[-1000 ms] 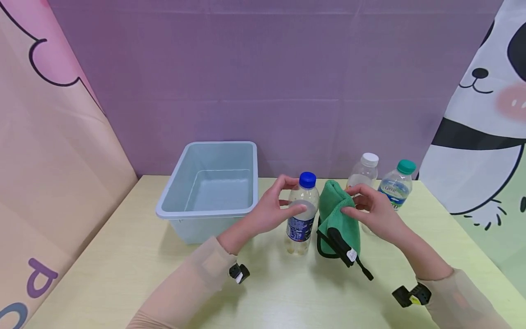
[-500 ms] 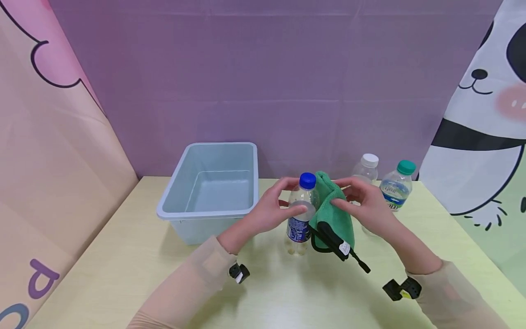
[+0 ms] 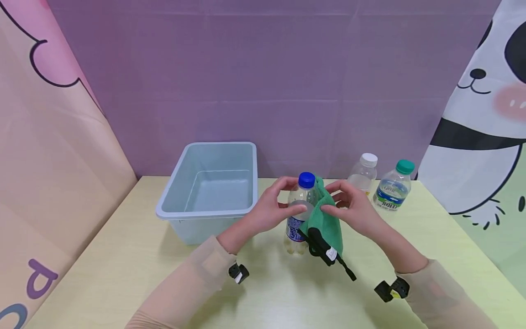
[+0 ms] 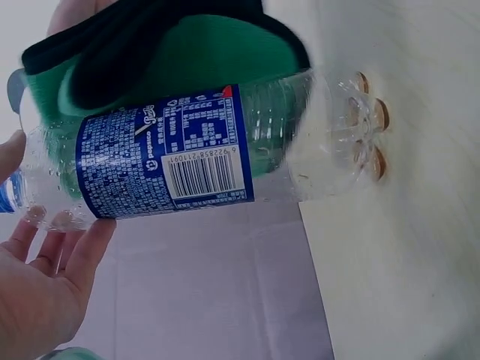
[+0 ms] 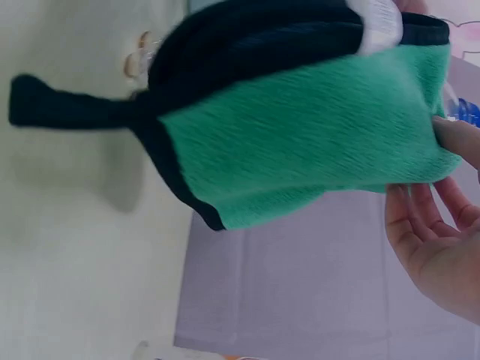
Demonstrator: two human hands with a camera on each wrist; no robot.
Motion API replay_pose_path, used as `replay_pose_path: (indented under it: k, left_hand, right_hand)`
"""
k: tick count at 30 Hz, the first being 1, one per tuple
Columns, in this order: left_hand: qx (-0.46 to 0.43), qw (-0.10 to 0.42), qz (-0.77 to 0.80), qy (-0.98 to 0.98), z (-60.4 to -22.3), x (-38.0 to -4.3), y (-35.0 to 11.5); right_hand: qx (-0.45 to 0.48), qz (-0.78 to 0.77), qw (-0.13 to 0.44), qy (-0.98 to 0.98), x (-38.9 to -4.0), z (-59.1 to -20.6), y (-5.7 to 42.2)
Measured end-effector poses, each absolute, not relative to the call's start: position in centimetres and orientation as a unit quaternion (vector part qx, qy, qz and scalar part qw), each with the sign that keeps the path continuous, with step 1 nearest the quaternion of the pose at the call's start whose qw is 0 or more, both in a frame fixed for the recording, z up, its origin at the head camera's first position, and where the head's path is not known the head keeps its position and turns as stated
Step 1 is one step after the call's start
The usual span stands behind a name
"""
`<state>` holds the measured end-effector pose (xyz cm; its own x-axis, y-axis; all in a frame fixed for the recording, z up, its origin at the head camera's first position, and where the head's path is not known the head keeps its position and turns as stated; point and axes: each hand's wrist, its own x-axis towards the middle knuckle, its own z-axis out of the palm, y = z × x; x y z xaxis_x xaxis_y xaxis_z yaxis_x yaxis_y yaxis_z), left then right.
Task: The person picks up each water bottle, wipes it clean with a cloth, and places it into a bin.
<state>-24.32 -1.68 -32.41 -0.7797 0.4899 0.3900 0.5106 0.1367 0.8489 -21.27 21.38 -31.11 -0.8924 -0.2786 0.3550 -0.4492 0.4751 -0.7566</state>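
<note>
A clear plastic bottle (image 3: 294, 230) with a blue cap and blue label stands upright on the table. My left hand (image 3: 268, 208) holds its upper part between thumb and fingers. Against the bottle's right side hangs a green fleecy cloth (image 3: 330, 226) with black edging and a black strap. My right hand (image 3: 356, 208) pinches this cloth near its top. In the left wrist view the bottle's barcode side (image 4: 277, 127) shows, with the dark strap (image 4: 127, 52) across the cloth behind it. The cloth's fleecy face (image 5: 300, 127) fills much of the right wrist view.
A pale blue plastic bin (image 3: 209, 214) stands left of the bottle. Behind and right of my right hand stand a white-capped bottle (image 3: 363, 177) and a green-capped bottle (image 3: 392, 189). A purple curtain (image 3: 263, 91) hangs behind the table (image 3: 263, 297).
My right hand has moved left with the green cloth, which now overlaps the blue-capped bottle's right side. The left hand and that bottle have stayed in place.
</note>
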Motion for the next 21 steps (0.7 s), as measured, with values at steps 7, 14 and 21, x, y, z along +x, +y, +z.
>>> replay_pose_path:
  k: [7,14,21]
  left_hand:
    - [-0.32,0.004,-0.572,-0.755,-32.5,-24.1,-1.7]
    - [-0.315,0.002,-0.567,-0.761,-32.4,-24.0,-1.7]
    - [-0.315,0.002,-0.571,-0.758,-32.4,-24.1,-1.6]
  right_hand:
    - [0.226,0.455,0.016,-0.861,-22.0,-33.8,21.2]
    - [0.214,0.409,-0.031,-0.886,-22.1,-36.9,20.7]
    - [0.201,0.388,-0.05,-0.898,-22.2,-38.1,20.8]
